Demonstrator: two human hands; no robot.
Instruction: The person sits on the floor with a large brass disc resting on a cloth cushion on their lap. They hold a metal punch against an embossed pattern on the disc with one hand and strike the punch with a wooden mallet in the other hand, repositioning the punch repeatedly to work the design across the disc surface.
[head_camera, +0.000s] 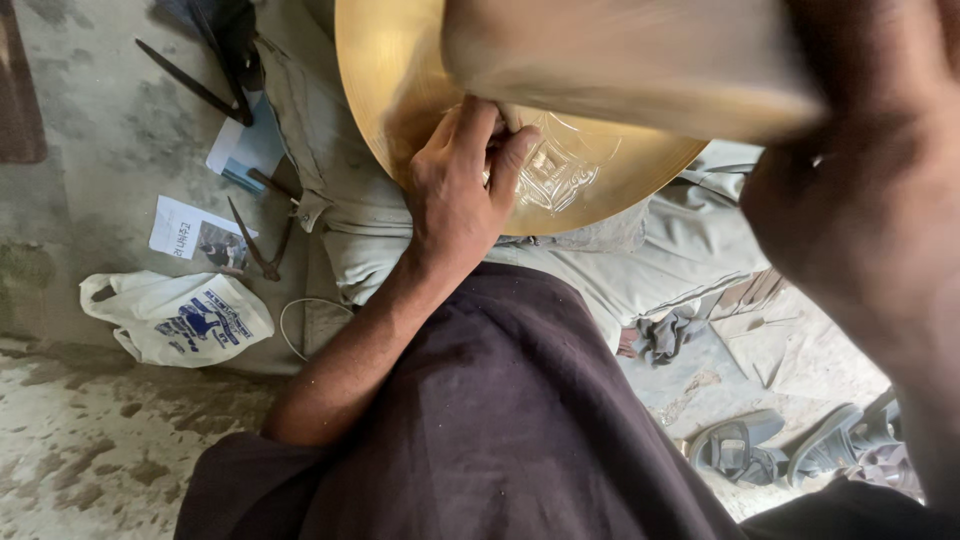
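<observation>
Left hand (462, 190) pinched on a thin punch (507, 117), tip set against the brass plate (400, 80) resting across the lap. Right hand (860, 200) raised close to the lens, clenched around a blurred wooden mallet (620, 60). Embossed motif (555, 170) partly chased near the plate's middle; surrounding brass still plain. Pliers (262, 240) and bag (180, 318) lying on the floor.

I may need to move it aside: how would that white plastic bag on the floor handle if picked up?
The white plastic bag lies slumped and creased, so it is probably floppy and light. Its handle loop looks graspable. It seems nearly flat, so likely holds little.
</observation>
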